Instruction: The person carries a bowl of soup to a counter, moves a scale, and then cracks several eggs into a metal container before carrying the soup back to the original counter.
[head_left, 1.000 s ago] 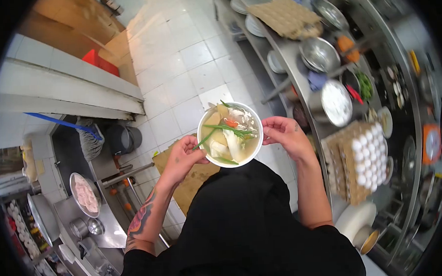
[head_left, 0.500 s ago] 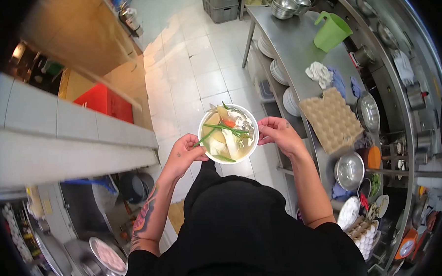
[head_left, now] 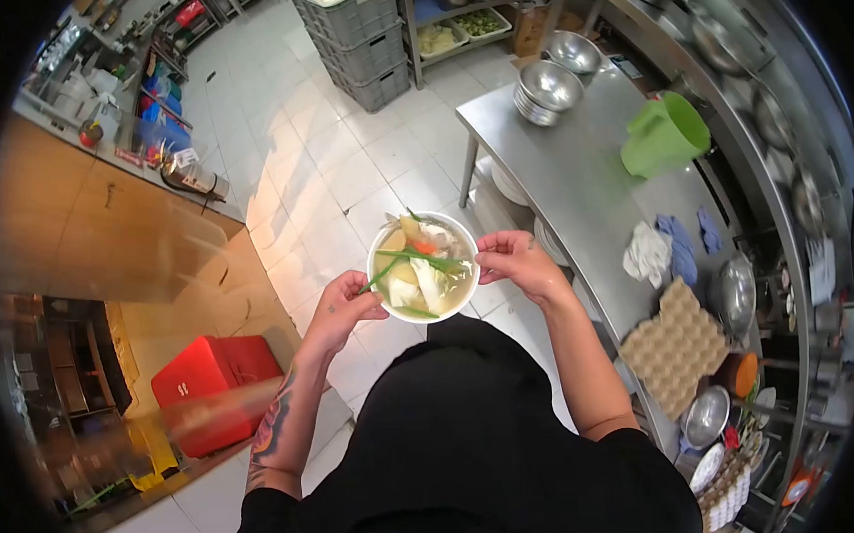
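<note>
A white bowl of soup (head_left: 423,267) is held in front of my body, above the tiled floor. Pale broth fills it, with whitish chunks, a bit of orange and long green strips on top. My left hand (head_left: 345,306) pinches the bowl's left rim between thumb and fingers. On the opposite side, my right hand (head_left: 522,262) grips the right rim the same way. The bowl looks about level. The undersides of the fingers are hidden beneath it.
A steel table (head_left: 594,164) runs along the right, bearing metal bowls (head_left: 548,88), a green pitcher (head_left: 665,134), cloths (head_left: 648,255) and an egg tray (head_left: 676,349). Grey crates (head_left: 365,50) stand ahead. At left are a red cooler box (head_left: 199,391) and a wooden partition (head_left: 91,214).
I have moved forward through the kitchen with the bowl in both hands. The red box, crates and table have shifted downward in view, and the left wall has passed out of sight.
</note>
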